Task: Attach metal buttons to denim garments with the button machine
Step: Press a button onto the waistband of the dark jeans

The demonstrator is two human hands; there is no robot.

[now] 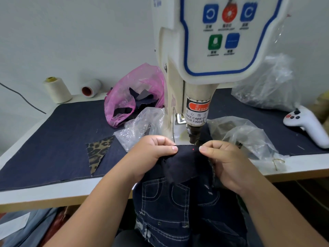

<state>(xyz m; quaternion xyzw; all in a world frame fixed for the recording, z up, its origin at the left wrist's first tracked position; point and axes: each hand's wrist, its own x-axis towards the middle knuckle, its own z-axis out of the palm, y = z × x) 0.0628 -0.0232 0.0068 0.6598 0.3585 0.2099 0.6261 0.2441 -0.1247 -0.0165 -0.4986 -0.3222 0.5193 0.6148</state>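
1. Right now your left hand [156, 150] pinches the upper edge of the dark blue denim garment with pale contrast stitching [179, 198], thumb on top and fingers curled under the cloth.
2. Your right hand [226, 161] pinches the same edge from the other side, thumb tip pointing toward the left thumb.
3. Between your two thumbs a small red light dot [193, 149] sits on the stretched denim, just in front of the cream-white button machine [199, 68] and below its metal punch head [195, 134].
4. The rest of the garment hangs off the table edge toward your lap, pockets facing up.
5. Crumpled clear plastic bags [249, 134] lie on both sides of the machine base, on the dark denim-covered white table [58, 132].
6. Farther left lie a pink plastic bag of dark scraps [135, 93], a leopard-print fabric triangle [98, 152] and two cream thread cones [58, 90].
7. A white handheld controller [306, 122] rests at the table's right end.
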